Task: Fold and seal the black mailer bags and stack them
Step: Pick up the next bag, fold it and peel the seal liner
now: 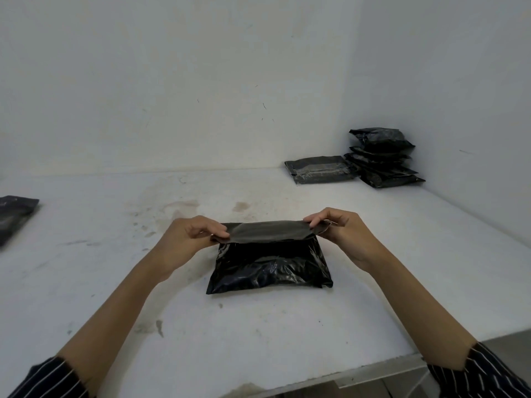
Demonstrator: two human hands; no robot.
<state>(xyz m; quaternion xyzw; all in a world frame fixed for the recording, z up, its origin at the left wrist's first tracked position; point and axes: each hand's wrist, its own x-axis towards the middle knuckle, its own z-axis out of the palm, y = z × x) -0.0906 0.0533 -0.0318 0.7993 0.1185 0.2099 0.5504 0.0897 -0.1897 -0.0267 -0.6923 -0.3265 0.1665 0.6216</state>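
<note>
While the black mailer bag (270,265) lies flat at the centre of the white table (100,282), we see both hands gripping its open flap (264,230), which rises along the bag's far edge. Taking the bag as our landmark, the left hand (186,239) pinches the flap's left corner between thumb and fingers, and the right hand (339,228) pinches the right corner likewise; both hands are thus closed on the flap, holding it stretched taut and lifted above the bag's body. A thin pale strip shows at the right fingertips, though we cannot tell what it is. The bag's body is glossy and bulges slightly, with creases catching the light; the flap looks duller and greyer.

Beyond the bag and well to its right, in the corner where the two white walls (201,81) meet, we note a stack of sealed bags (382,158), piled somewhat unevenly. Just beside that stack, on the side nearer our landmark, a single flat bag (320,168) rests on the table. Far to the left of the landmark, another black bag (14,216) is cut off by the frame edge.

Both forearms are bare, ending in dark sleeves with thin white stripes (48,380). We find no brand, label or legible writing on any bag. The table surface around the landmark carries brownish stains and scuffs.
</note>
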